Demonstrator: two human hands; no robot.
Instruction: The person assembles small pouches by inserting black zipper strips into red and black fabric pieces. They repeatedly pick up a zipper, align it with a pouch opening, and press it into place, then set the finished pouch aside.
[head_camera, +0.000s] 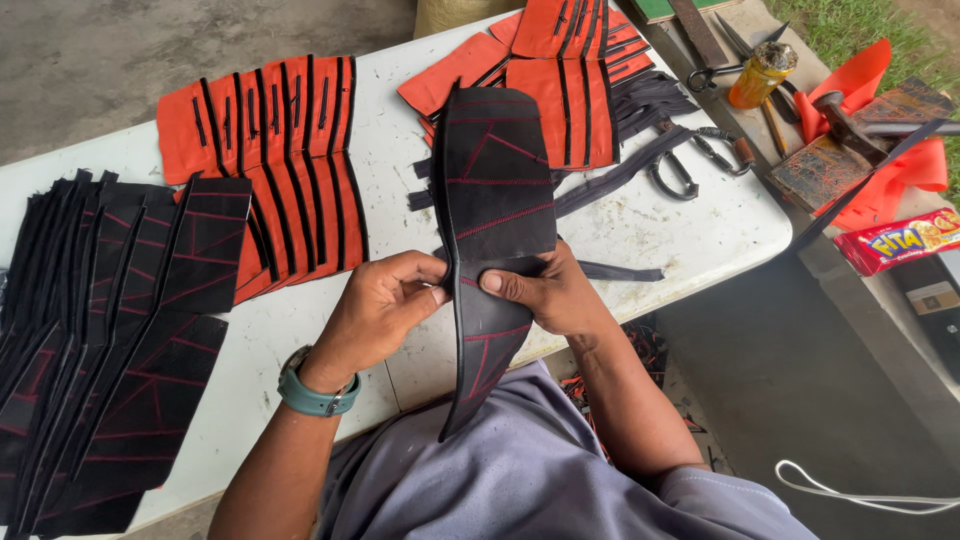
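Both hands pinch one black red-stitched panel (497, 190) at its narrow waist: left hand (385, 305), right hand (550, 292). White table (640, 230) beneath.

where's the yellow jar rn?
Head view, top right: the yellow jar stands on the bench past the white table, beside the scissors and the hammer.
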